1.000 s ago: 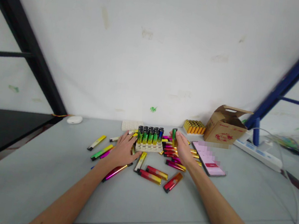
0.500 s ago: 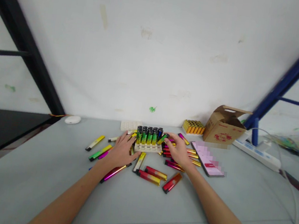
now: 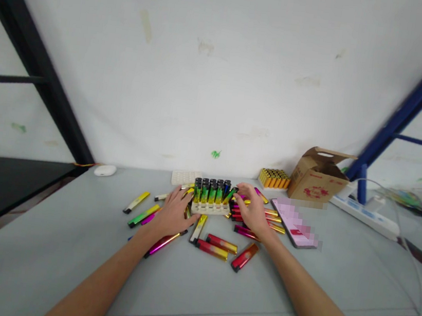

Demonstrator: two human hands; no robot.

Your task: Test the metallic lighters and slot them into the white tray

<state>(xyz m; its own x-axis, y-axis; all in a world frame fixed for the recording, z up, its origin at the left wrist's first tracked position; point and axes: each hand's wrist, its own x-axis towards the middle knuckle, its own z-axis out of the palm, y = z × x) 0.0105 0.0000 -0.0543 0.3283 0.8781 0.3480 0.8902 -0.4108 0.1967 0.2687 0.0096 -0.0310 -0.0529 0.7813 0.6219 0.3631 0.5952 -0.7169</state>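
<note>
A white holder tray (image 3: 211,209) stands at the middle of the table with rows of upright green and yellow lighters (image 3: 212,193) with black tops in it. My left hand (image 3: 174,213) is curved round the tray's left end, thumb at its front corner and fingers along the side. My right hand (image 3: 252,212) pinches a green lighter (image 3: 230,196) by its upper end. This lighter leans to the right, its lower end at the right end of the row. Whether it sits in a slot is too small to tell.
Loose lighters, some red and yellow (image 3: 212,250), lie on both sides and in front. Behind are a white slotted tray (image 3: 185,177), a block of yellow-orange cylinders (image 3: 274,178) and a cardboard box (image 3: 319,180). A phone (image 3: 293,223) and power strip (image 3: 366,217) are on the right.
The green lighter in my right hand has tipped more upright, closer against the row. My left hand stays at the tray's left end. The whole view has shifted slightly.
</note>
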